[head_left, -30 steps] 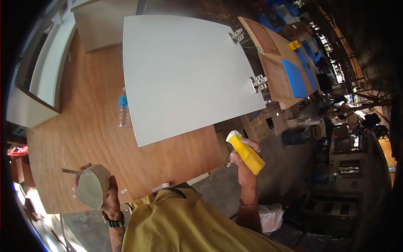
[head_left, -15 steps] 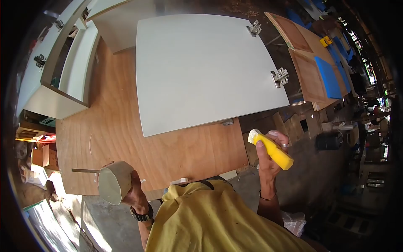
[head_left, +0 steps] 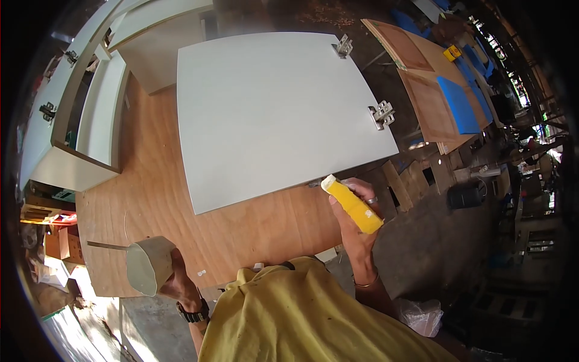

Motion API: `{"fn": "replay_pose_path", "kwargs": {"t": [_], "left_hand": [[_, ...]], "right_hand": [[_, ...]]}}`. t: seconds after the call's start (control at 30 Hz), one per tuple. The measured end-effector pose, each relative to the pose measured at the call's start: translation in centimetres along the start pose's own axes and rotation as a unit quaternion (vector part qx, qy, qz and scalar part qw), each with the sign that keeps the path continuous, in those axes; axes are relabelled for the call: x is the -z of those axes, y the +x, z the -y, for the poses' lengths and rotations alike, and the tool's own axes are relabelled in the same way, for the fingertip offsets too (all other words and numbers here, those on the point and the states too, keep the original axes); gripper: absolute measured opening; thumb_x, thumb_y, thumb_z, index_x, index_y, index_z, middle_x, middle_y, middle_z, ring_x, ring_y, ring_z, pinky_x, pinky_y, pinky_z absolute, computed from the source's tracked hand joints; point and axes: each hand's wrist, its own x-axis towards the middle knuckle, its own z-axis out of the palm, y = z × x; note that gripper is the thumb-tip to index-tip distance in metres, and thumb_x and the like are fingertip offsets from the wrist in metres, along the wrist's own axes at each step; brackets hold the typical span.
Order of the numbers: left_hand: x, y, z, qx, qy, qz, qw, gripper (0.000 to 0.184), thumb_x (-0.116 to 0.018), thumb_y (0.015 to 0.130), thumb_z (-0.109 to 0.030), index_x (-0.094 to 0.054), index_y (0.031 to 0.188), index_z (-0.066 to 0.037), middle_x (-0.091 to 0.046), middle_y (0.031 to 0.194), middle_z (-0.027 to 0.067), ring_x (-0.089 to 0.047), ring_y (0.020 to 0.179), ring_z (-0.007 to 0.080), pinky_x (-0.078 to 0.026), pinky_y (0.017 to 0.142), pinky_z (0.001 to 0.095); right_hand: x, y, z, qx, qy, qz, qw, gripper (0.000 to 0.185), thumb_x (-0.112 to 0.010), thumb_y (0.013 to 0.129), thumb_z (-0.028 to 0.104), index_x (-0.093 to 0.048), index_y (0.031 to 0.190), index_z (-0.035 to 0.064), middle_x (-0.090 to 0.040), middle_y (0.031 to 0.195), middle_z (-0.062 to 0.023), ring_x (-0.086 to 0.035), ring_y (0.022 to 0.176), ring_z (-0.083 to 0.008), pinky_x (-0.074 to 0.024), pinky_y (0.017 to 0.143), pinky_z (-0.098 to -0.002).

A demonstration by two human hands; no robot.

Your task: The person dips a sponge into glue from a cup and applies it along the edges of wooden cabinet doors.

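Observation:
My left hand [head_left: 177, 282] is wrapped round a pale, cup-like container [head_left: 158, 256], tilted so that its greyish-green opening or surface faces me. Which of the two it is, I cannot tell. A thin flat stick [head_left: 107, 245] juts out to the left beside it. Closed in my right hand [head_left: 357, 226] is a yellow sponge [head_left: 354, 206] with a whitish end, held near the front edge of a white cabinet door [head_left: 277, 120]. The door lies flat above the plywood table, its two metal hinges [head_left: 381, 114] on the right side.
The plywood tabletop [head_left: 259, 232] spreads under the door. White cabinet frames [head_left: 99, 108] stand at the left. To the right are wooden panels [head_left: 422, 102] with a blue sheet [head_left: 456, 104] on them, and a dark bucket [head_left: 464, 196] on the floor.
My right hand has moved the sponge left and slightly up, closer to the door's front edge. The whole view has shifted a little; my left hand still holds the container.

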Motion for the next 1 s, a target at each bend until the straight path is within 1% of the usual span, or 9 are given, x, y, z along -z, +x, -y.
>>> {"fn": "replay_pose_path", "kwargs": {"t": [0.1,0.3,0.4,0.6,0.7,0.8,0.83,0.93,1.0], "left_hand": [[-0.6,1.1,0.1,-0.010,0.004,0.004,1.000,0.050,-0.074,0.079,-0.006,-0.054,0.123,0.005,-0.061,0.116,0.0131,-0.060,0.100,0.0232,-0.052,0.088,0.0356],[-1.7,2.9,1.1,0.006,0.009,0.012,1.000,0.053,-0.075,0.078,-0.006,-0.053,0.126,0.005,-0.061,0.118,0.0136,-0.060,0.103,0.0235,-0.051,0.089,0.0360],[-2.8,3.4,0.6,0.006,0.000,0.016,1.000,0.052,-0.075,0.078,-0.005,-0.054,0.125,0.005,-0.061,0.118,0.0132,-0.060,0.103,0.0235,-0.051,0.090,0.0359],[-2.8,4.2,2.6,-0.008,0.018,0.034,0.999,0.050,-0.074,0.079,-0.003,-0.054,0.124,0.005,-0.061,0.120,0.0132,-0.060,0.103,0.0233,-0.050,0.091,0.0357],[-2.8,4.3,3.2,0.007,0.013,0.028,0.999,0.049,-0.073,0.080,-0.002,-0.055,0.124,0.005,-0.061,0.120,0.0131,-0.060,0.104,0.0230,-0.050,0.091,0.0356],[-2.8,4.4,3.6,0.009,0.009,0.031,0.999,0.047,-0.073,0.080,-0.002,-0.056,0.123,0.005,-0.062,0.118,0.0128,-0.061,0.103,0.0227,-0.050,0.091,0.0356],[-2.8,4.5,3.9,0.004,0.014,0.028,1.000,0.047,-0.073,0.080,-0.002,-0.056,0.123,0.005,-0.062,0.118,0.0126,-0.061,0.103,0.0226,-0.050,0.091,0.0356],[-2.8,4.7,4.7,-0.008,0.032,0.023,0.999,0.046,-0.073,0.080,-0.003,-0.057,0.122,0.005,-0.063,0.117,0.0124,-0.061,0.102,0.0225,-0.050,0.090,0.0356],[-2.8,4.8,5.1,-0.011,0.049,0.025,0.998,0.047,-0.074,0.080,-0.003,-0.057,0.123,0.004,-0.063,0.117,0.0125,-0.061,0.102,0.0225,-0.050,0.091,0.0357]], "right_hand": [[-0.7,0.1,0.5,0.062,-0.130,-0.033,0.989,0.031,-0.076,0.073,-0.003,-0.062,0.100,0.0052,-0.061,0.100,-0.0046,-0.057,0.091,-0.0192,-0.0484,0.078,-0.0308],[-1.9,0.8,1.0,0.111,-0.181,-0.038,0.976,0.022,-0.077,0.070,0.000,-0.067,0.088,0.0064,-0.062,0.092,-0.0016,-0.055,0.088,-0.0201,-0.0459,0.074,-0.0331],[-2.1,1.1,1.3,0.106,-0.207,-0.024,0.972,0.019,-0.076,0.070,-0.004,-0.068,0.087,0.0013,-0.064,0.093,-0.0066,-0.059,0.088,-0.0213,-0.0483,0.073,-0.0326],[-2.4,1.9,1.4,0.130,-0.249,0.007,0.960,0.018,-0.076,0.071,-0.002,-0.069,0.088,0.0003,-0.066,0.090,-0.0071,-0.061,0.086,-0.0201,-0.0487,0.074,-0.0320],[-1.7,1.6,0.6,0.049,-0.229,-0.029,0.972,0.018,-0.076,0.074,-0.001,-0.069,0.090,-0.0012,-0.067,0.091,-0.0078,-0.063,0.084,-0.0188,-0.0497,0.077,-0.0311],[-0.6,2.1,0.3,-0.026,-0.183,-0.094,0.978,0.023,-0.077,0.069,-0.001,-0.069,0.090,0.0039,-0.067,0.092,-0.0055,-0.060,0.086,-0.0214,-0.0474,0.077,-0.0334],[-0.5,2.2,0.5,-0.019,-0.189,-0.097,0.977,0.023,-0.077,0.069,-0.001,-0.068,0.090,0.0037,-0.067,0.092,-0.0062,-0.061,0.082,-0.0203,-0.0475,0.076,-0.0340],[-1.2,2.4,1.5,0.107,-0.252,-0.036,0.961,0.022,-0.077,0.069,-0.001,-0.068,0.088,0.0044,-0.067,0.091,-0.0048,-0.061,0.078,-0.0193,-0.0465,0.076,-0.0339],[-1.9,2.5,2.3,0.143,-0.266,0.013,0.953,0.022,-0.077,0.069,0.000,-0.067,0.088,0.0051,-0.066,0.091,-0.0036,-0.060,0.082,-0.0196,-0.0447,0.074,-0.0330]]}}
